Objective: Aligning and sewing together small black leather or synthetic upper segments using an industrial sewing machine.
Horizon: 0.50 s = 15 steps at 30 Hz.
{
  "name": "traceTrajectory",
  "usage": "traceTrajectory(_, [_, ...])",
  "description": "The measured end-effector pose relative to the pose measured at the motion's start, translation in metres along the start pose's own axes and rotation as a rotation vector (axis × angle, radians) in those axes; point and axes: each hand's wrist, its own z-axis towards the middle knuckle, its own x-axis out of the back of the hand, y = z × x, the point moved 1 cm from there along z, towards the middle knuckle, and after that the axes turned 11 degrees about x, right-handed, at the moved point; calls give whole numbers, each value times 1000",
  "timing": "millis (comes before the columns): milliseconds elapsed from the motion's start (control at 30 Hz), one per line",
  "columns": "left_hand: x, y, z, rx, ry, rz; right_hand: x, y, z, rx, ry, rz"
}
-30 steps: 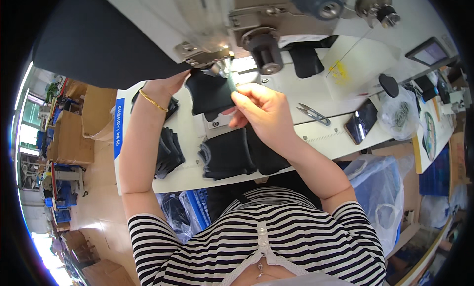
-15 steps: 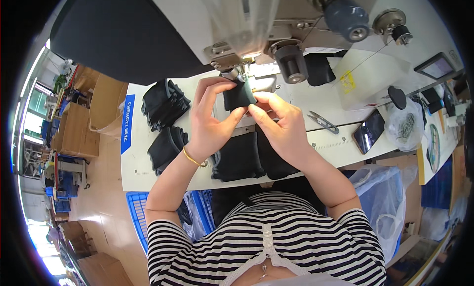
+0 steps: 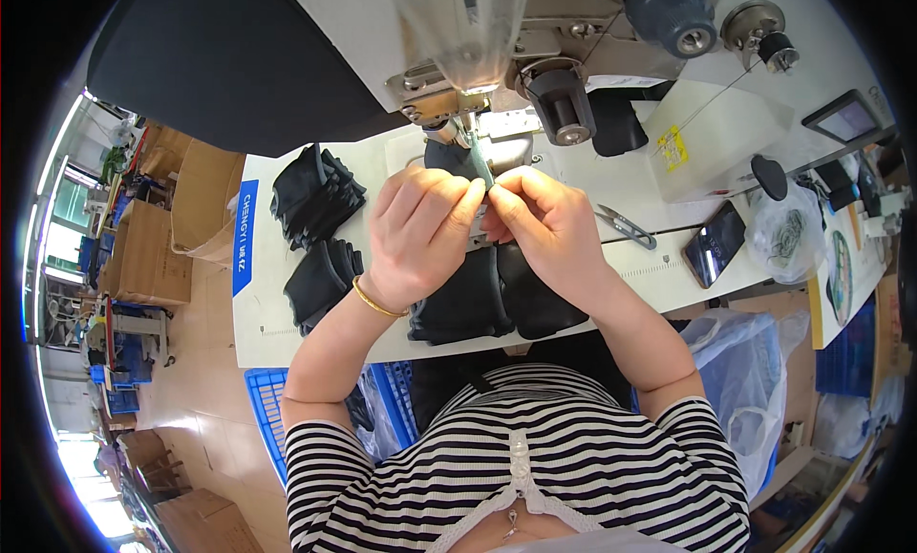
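Observation:
Both hands pinch the near end of a small black fabric piece (image 3: 455,158) at the needle area of a sewing machine (image 3: 449,104). A grey-green edge of the piece runs between my fingertips toward the presser foot. My left hand (image 3: 423,230), with a gold bangle at the wrist, is closed on its left side. My right hand (image 3: 544,221) grips the same edge between thumb and forefinger. Part of the fabric is hidden behind the left fingers. Just below the hands lie two stacks of black fabric pieces, a left stack (image 3: 460,300) and a right stack (image 3: 537,295).
More black fabric stacks (image 3: 315,198) lie at the left of the white table (image 3: 263,314). Thread snips (image 3: 626,226), a phone (image 3: 714,244) and a clear plastic bag (image 3: 785,243) are on the right. A blue basket (image 3: 267,400) stands below the table's front edge.
The fabric piece has turned from lying flat to edge-on between my hands. My left fingers have curled in and moved toward the right hand, at the fabric's near end.

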Motion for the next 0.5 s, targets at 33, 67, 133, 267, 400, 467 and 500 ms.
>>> traceTrajectory(33, [1,1,0,-13,-11,14,-1,0,0,-1,1,1])
traceTrajectory(67, [2,1,1,-26,-22,28,-1,1,-1,-8,14,55])
traceTrajectory(133, [2,2,0,-41,-24,43,-2,1,0,-13,26,110])
traceTrajectory(267, [3,3,-1,-90,-32,99,-3,0,2,-56,40,140])
traceTrajectory(400, [5,2,-1,-134,-43,117,-2,-3,6,-108,16,75])
traceTrajectory(467, [7,7,2,-13,-73,29,-3,0,5,-95,23,49])
traceTrajectory(500, [6,9,1,-13,-72,29,-4,0,4,-81,32,23])
